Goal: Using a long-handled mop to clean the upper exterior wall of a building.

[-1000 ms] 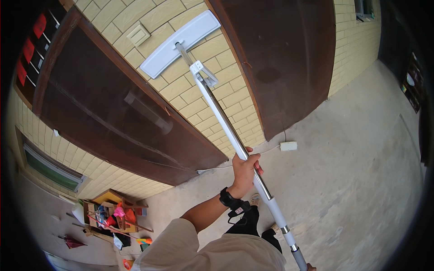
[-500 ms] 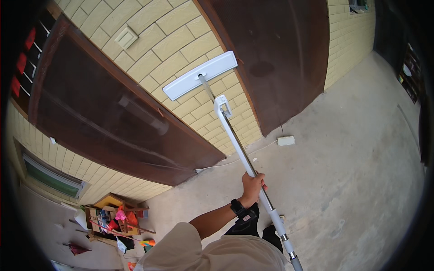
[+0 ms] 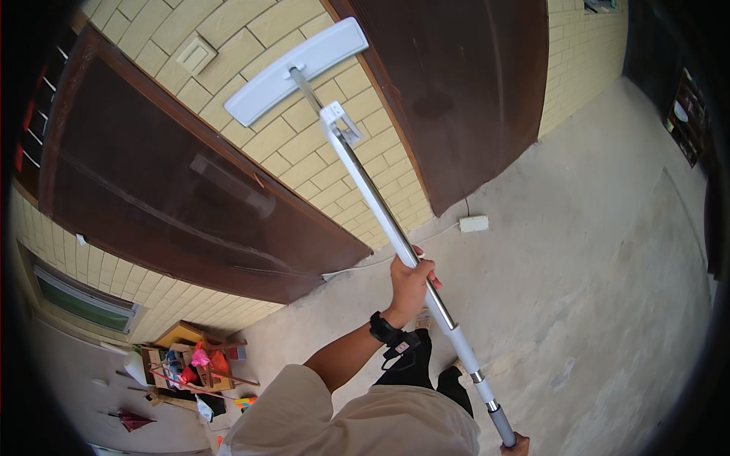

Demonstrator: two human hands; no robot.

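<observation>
A flat mop slants across the view, its wide white head [image 3: 262, 93] raised in front of the yellow brick wall. Whether the head touches the bricks I cannot tell. Below the head, a white plastic bracket [image 3: 339, 124] sits on the silver and white pole [image 3: 374, 196]. My left hand [image 3: 411, 287] is closed round the middle of the pole, with a black band on that wrist. At the lower edge my right hand [image 3: 517, 445] is partly in view, closed at the grey grip [image 3: 500, 425] on the pole's bottom end.
Dark brown screen doors [image 3: 175, 175] flank the wall, which carries a light switch [image 3: 196, 55]. A white box with a cable [image 3: 474, 223] lies on the concrete floor [image 3: 578, 281]. Wooden furniture heaped with colourful things [image 3: 199, 357] stands at lower left, near a dark red umbrella [image 3: 131, 419].
The mop head has moved up and left along the wall, and my left hand has risen with the pole. My right hand has come into view at the grey grip.
</observation>
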